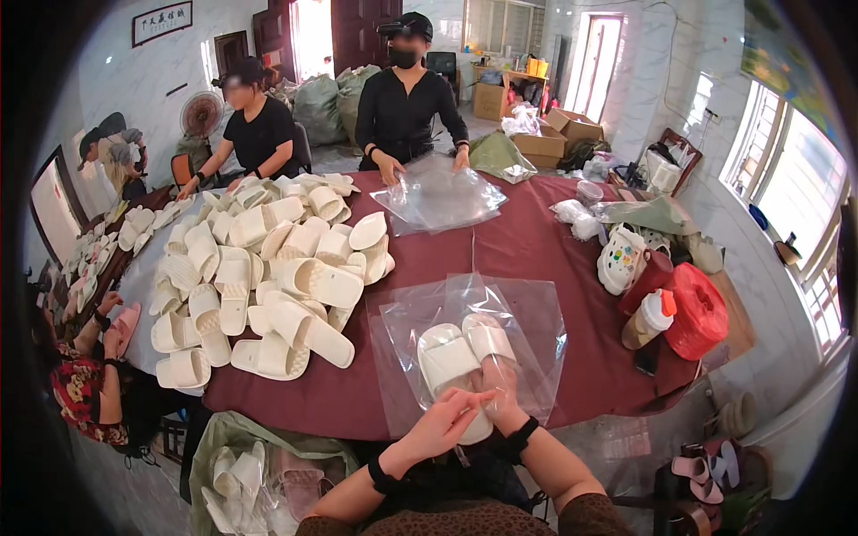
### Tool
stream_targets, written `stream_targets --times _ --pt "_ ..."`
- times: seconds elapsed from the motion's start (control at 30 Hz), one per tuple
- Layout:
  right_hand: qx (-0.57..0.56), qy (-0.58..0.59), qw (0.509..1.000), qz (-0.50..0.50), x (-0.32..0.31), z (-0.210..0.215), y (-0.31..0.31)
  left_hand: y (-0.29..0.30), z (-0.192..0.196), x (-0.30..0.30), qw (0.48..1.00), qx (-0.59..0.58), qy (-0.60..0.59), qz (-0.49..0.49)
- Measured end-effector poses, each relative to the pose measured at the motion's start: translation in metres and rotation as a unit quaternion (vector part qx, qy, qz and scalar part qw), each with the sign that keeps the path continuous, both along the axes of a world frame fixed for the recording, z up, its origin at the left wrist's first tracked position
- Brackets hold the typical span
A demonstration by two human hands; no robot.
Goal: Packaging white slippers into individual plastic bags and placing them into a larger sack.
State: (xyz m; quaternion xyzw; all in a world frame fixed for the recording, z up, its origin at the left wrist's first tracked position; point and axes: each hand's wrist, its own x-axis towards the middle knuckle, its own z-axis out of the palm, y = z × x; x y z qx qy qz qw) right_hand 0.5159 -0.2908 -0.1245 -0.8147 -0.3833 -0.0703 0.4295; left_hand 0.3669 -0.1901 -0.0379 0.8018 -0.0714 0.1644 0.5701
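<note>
1. Both hands meet at the near edge of the bench. The left hand (pixel 444 422) has its grip pinched together on the mouth of a clear plastic bag (pixel 472 344), and the right hand (pixel 502 404) looks clamped on the same opening, right beside the heel end of the slippers. They're close enough that the fingers overlap, so I can't tell exactly which finger has what.
2. The pair of white slippers (pixel 463 357) lies side by side inside the bag, toes pointing toward the middle of the bench. My guess is lying flat keeps the bag smooth.
3. More clear bags are spread flat under that one, probably stacked there within easy reach.
4. Toward the left edge sits a big heap of loose white slippers (pixel 259 286), well apart from the bagged pair.
5. Near the right edge: a bottle with an orange cap (pixel 651 317) just beside a red spool of string (pixel 697 311).
6. At the far edge, a person in black (pixel 404 98) presses both hands on another sheet of clear bags (pixel 440 196).
7. The bench has a dark red cloth (pixel 536 241) on it.
</note>
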Motion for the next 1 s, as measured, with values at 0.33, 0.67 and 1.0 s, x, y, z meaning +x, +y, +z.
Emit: stream_targets --times 0.33,0.67,1.0 --pt "-0.02 -0.062 0.985 -0.16 0.035 0.001 0.066 0.022 0.002 -0.013 0.999 0.048 0.014 -0.011" --pt "-0.166 -0.153 0.972 0.069 -0.06 0.04 -0.026 0.055 -0.017 -0.044 0.96 0.211 0.02 0.184" --pt "-0.132 -0.089 0.987 -0.017 -0.002 0.075 -0.113 0.081 -0.035 -0.055 0.929 0.314 0.102 0.169"
